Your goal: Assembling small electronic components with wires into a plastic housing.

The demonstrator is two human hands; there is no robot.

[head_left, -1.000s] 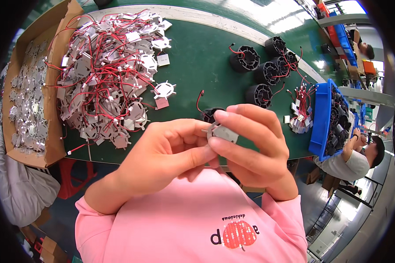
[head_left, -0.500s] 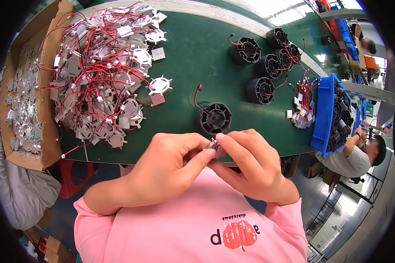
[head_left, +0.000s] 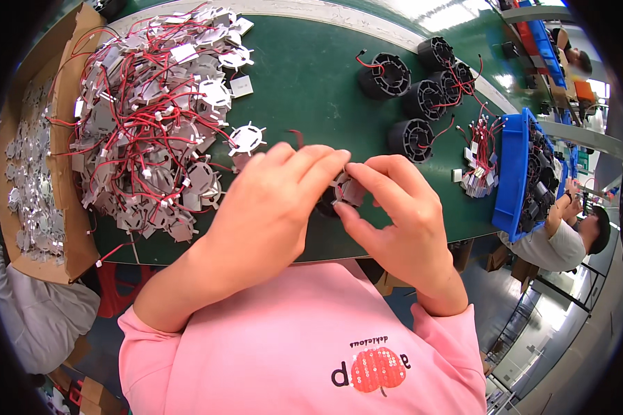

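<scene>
On the green table (head_left: 311,83), a cardboard box (head_left: 66,228) of metal parts sits far left, then a pile of star-shaped plates (head_left: 152,131) with red wires. At centre, left hand (head_left: 273,207) and right hand (head_left: 401,221) meet, fingertips of both pinched on a small silver plate (head_left: 346,190) over a black fan housing (head_left: 327,205), mostly hidden. Right of them: black housings (head_left: 412,138), then a blue bin (head_left: 512,173); another person (head_left: 567,235) at the edge.
</scene>
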